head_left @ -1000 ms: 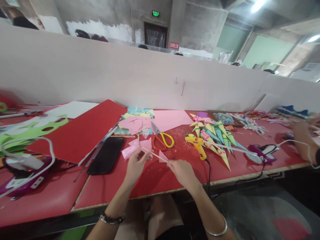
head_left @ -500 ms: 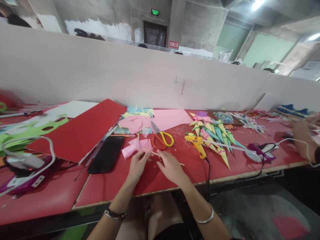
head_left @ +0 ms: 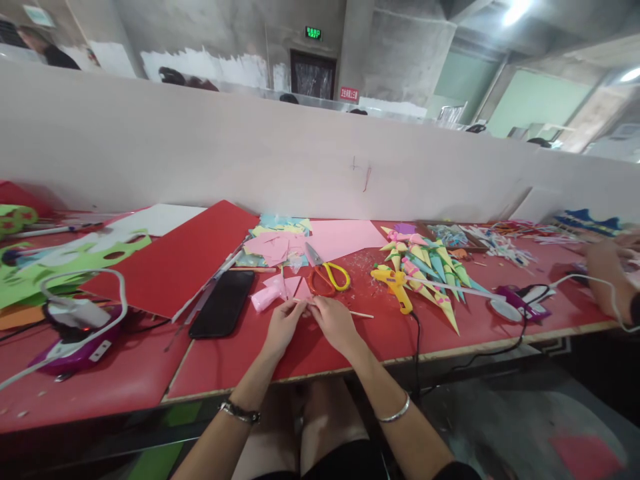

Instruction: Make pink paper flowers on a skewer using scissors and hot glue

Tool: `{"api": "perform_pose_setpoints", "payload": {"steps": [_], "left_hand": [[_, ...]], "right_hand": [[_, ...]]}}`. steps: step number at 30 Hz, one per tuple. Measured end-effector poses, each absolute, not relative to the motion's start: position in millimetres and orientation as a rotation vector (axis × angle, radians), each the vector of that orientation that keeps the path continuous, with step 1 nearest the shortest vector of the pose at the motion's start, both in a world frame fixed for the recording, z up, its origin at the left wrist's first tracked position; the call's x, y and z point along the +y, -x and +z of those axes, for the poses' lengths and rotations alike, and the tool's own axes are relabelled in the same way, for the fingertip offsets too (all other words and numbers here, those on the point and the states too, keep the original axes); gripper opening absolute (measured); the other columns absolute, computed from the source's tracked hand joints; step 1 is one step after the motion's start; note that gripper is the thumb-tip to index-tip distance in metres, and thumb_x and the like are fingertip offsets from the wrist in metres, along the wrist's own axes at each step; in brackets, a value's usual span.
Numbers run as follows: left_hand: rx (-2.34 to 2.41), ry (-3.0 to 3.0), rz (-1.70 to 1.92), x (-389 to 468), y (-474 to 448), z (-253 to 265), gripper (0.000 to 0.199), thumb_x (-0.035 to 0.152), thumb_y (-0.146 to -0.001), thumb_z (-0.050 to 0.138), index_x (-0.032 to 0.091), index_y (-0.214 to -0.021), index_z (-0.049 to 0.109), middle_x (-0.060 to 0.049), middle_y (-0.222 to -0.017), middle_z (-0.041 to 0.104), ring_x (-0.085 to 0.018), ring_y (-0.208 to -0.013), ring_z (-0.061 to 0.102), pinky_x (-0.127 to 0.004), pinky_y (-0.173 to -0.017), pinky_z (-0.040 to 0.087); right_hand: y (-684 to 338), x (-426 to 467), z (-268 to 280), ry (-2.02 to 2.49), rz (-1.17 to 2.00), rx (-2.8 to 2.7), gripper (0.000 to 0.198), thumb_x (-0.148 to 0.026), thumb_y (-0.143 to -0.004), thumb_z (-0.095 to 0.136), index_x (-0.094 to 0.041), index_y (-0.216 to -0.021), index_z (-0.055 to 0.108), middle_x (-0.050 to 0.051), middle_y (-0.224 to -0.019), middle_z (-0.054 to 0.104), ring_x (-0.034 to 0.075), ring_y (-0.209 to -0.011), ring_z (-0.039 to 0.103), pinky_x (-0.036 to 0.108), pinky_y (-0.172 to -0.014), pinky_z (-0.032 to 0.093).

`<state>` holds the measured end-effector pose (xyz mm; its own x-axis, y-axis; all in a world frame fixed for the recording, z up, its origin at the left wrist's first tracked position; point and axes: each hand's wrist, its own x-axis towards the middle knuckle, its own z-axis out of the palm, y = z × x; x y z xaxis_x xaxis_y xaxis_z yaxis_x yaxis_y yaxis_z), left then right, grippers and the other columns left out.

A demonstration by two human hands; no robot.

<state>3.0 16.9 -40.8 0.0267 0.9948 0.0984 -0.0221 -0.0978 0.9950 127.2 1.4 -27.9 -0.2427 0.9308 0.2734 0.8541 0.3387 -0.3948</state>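
My left hand [head_left: 283, 327] is closed in a pinch on a thin pale stick [head_left: 297, 301], just above the front of the red table. Close beside it, my right hand [head_left: 336, 323] is pinched at the stick's other end; the fingers hide much of it. Behind the fingertips lie a square of pink paper [head_left: 296, 287] and a pink plastic-looking roll [head_left: 266, 298]. Scissors [head_left: 327, 272] with one red and one yellow handle rest beyond my right hand. Another pale stick [head_left: 363, 315] lies to the right of that hand.
A yellow glue gun [head_left: 397, 288] and a pile of paper cones [head_left: 425, 263] lie right. A black phone [head_left: 223, 303], red card [head_left: 175, 267] and power strip [head_left: 85, 340] are left. Pink scraps [head_left: 275, 247] lie behind. Another person's arm [head_left: 603, 277] is far right.
My right hand has moved left and its fingers have closed at the stick, next to my left fingertips. The view has shifted slightly, so the table's left side sits further right.
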Motion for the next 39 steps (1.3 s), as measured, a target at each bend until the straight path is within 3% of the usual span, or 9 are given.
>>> {"api": "perform_pose_setpoints", "payload": {"steps": [6,18,25,31,39], "left_hand": [[1.121,-1.273,1.253,15.7,-4.2,-38.6,0.032,0.046,-0.063,0.059,0.016,-0.053,0.058,0.002,-0.051,0.059,-0.013,-0.055,0.053,-0.024,-0.061,0.043],[1.079,-1.280,1.246,15.2,-3.3,-39.4,0.030,0.046,-0.065,0.058,0.017,-0.056,0.058,0.001,-0.055,0.059,-0.014,-0.058,0.055,-0.026,-0.065,0.045],[1.047,-1.321,1.230,14.7,-2.5,-42.5,0.028,0.042,-0.069,0.054,0.017,-0.057,0.057,0.001,-0.055,0.060,-0.014,-0.059,0.056,-0.025,-0.066,0.045],[1.027,-1.397,1.188,11.2,-3.0,-33.6,0.019,0.035,-0.066,0.058,0.017,-0.061,0.063,0.001,-0.060,0.064,-0.015,-0.064,0.058,-0.025,-0.070,0.045],[1.053,-1.413,1.199,9.6,-3.1,-30.7,0.027,0.040,-0.068,0.055,0.017,-0.052,0.059,0.000,-0.053,0.060,-0.015,-0.059,0.056,-0.025,-0.066,0.044]], "right_hand": [[-134.7,3.6,-28.6,1.532,0.245,-2.204,0.023,-0.024,-0.090,0.036,-0.017,-0.094,0.057,0.007,-0.088,0.066,0.018,-0.083,0.060,0.024,-0.068,0.039],[-141.8,0.8,-23.0,1.423,0.465,-2.133,0.032,-0.029,-0.091,0.034,-0.018,-0.076,0.059,0.003,-0.074,0.063,0.013,-0.070,0.056,0.021,-0.060,0.031],[-150.8,6.9,-19.2,1.277,0.728,-2.091,0.034,-0.028,-0.089,0.039,-0.015,-0.061,0.054,-0.004,-0.054,0.048,0.009,-0.053,0.043,0.019,-0.054,0.028],[-161.2,12.9,-12.9,1.141,1.005,-2.063,0.032,-0.030,-0.088,0.037,-0.014,-0.065,0.053,-0.006,-0.052,0.040,0.007,-0.049,0.037,0.017,-0.049,0.028],[-160.3,12.8,-13.9,1.075,1.177,-2.028,0.030,-0.032,-0.086,0.038,-0.012,-0.072,0.056,-0.004,-0.057,0.042,0.006,-0.049,0.037,0.017,-0.049,0.032]]}}
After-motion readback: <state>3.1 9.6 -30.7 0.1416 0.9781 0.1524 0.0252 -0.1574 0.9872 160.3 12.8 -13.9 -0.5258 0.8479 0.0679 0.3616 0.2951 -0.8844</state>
